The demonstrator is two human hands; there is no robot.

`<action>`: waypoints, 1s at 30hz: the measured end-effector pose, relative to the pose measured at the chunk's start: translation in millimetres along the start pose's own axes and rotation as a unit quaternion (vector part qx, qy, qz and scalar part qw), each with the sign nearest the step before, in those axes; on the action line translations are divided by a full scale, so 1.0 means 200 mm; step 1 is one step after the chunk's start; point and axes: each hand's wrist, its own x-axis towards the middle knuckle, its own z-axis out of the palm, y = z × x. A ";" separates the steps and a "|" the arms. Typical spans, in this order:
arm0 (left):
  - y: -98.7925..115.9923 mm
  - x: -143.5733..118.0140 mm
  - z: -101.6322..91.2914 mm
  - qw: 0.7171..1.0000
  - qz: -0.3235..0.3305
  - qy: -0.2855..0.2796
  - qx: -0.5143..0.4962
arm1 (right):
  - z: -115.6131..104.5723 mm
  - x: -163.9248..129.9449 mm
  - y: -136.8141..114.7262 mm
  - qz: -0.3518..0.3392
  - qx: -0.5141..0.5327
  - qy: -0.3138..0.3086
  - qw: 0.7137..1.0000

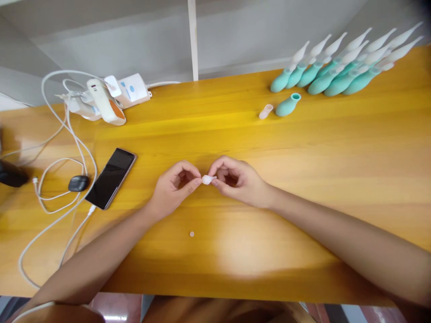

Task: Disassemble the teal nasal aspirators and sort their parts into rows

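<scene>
The small white piece point(206, 180) was mostly hidden between pinching fingertips point(196, 181), its shape unclear. A dark object point(11, 174) ran off the left edge.

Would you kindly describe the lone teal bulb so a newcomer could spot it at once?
On the wooden table, look far right at the row of teal droppers. Just before it lies the teal bulb, beside a clear cap. Unlike the others, it has no white tip.
</scene>
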 end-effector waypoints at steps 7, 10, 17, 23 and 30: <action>0.00 -0.01 0.00 1.000 0.014 -0.014 0.004 | 0.00 0.00 0.00 0.009 0.015 0.005 1.000; -0.01 -0.02 -0.01 0.998 0.020 -0.032 0.040 | 0.01 0.00 0.00 0.001 0.010 0.008 1.000; 0.01 -0.02 -0.01 0.991 0.064 -0.012 0.120 | -0.04 0.01 -0.03 -0.094 -0.148 0.027 0.984; 0.00 -0.02 0.01 1.000 0.026 0.002 0.015 | -0.36 0.09 0.01 -0.141 -0.379 0.265 0.875; -0.01 -0.03 0.00 0.996 0.036 0.006 0.085 | -0.57 0.11 0.09 -0.023 -0.514 0.282 0.810</action>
